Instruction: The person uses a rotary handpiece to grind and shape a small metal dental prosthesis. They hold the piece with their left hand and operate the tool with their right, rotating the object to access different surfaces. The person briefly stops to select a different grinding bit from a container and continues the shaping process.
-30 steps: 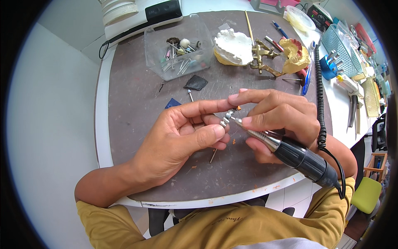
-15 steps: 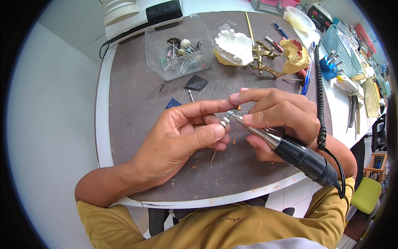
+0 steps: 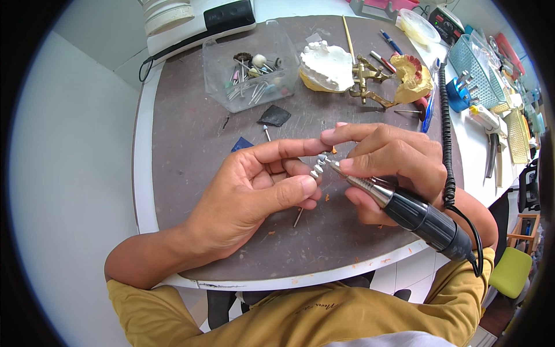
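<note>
A small grey-white dental bridge [image 3: 316, 169] of linked crown shapes is pinched by my left hand [image 3: 243, 188], between thumb and fingers. My right hand [image 3: 399, 159] grips a black and silver rotary handpiece [image 3: 425, 217] like a pen. Its narrow tip meets the bridge or lies just beside it; the bur is too small to make out. The right index fingertip rests against the left one. Beyond the left fingers lies a bur [image 3: 266, 133] with a pale tip, and a thin metal shank [image 3: 298, 218] shows below them.
Behind my hands stand a clear box [image 3: 217, 95] of burs and a white plaster dental model [image 3: 326, 66] on a brass articulator [image 3: 359, 81]. Dark abrasive scraps [image 3: 274, 115] lie nearby. A coiled cord [image 3: 445, 133] runs along the right, by baskets [image 3: 471, 63] and a blue bur holder [image 3: 458, 95].
The dental bridge and left thumb have shifted slightly right, with the bridge turned a little against the handpiece tip. Both grips stay the same.
</note>
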`<action>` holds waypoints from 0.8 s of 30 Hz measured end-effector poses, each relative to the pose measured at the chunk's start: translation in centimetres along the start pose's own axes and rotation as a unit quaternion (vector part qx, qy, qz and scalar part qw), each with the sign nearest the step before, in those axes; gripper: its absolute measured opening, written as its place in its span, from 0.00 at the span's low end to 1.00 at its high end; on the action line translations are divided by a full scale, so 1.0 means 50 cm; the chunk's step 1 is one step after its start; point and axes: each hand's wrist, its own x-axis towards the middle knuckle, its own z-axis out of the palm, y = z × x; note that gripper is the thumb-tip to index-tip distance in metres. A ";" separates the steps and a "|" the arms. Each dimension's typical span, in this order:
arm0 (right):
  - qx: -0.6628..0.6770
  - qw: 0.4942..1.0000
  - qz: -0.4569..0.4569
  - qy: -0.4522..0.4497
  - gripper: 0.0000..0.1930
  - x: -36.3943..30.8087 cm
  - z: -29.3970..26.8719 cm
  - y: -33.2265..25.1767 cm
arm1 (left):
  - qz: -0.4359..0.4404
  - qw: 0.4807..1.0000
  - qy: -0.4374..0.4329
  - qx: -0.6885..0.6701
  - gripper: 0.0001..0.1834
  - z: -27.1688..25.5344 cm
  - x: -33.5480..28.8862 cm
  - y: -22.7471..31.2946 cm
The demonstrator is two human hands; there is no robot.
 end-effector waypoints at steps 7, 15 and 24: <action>-0.001 1.000 -0.004 -0.008 0.16 0.001 -0.001 -0.001 | -0.005 1.000 0.003 0.001 0.29 -0.003 0.000 -0.002; 0.003 1.000 -0.011 -0.003 0.16 0.003 0.001 0.000 | 0.016 0.999 -0.004 -0.037 0.25 -0.002 0.000 -0.004; 0.006 1.000 -0.021 0.002 0.16 0.003 0.002 0.006 | -0.006 1.000 0.000 0.000 0.28 -0.005 0.000 -0.002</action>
